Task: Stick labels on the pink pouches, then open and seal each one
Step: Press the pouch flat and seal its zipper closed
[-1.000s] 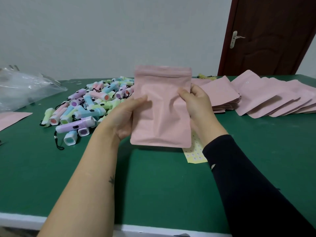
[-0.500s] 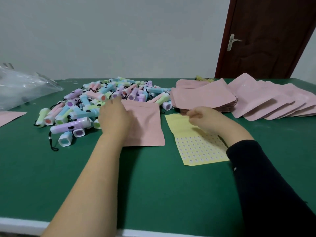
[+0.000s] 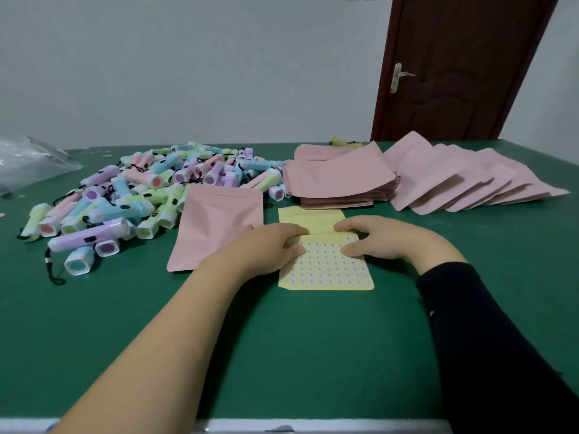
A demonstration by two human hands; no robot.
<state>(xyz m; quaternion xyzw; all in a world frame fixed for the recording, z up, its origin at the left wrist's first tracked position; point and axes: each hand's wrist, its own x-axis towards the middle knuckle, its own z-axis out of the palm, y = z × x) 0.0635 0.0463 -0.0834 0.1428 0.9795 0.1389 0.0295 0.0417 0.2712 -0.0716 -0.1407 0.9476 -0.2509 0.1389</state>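
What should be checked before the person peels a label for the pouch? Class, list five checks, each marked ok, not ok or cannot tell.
1. Pouch lies flat on the table, beside the sheet: ok.
2. Sheet holds rows of labels: ok.
3. Left hand and right hand both grip the sheet: ok.
4. One label lifted between fingers: cannot tell.
5. Pouch's upper face bare: ok.

A makeshift packing room: green-topped table (image 3: 282, 355) heaped with pastel mini torches (image 3: 141, 195) and stacked pink pouches (image 3: 338, 180).
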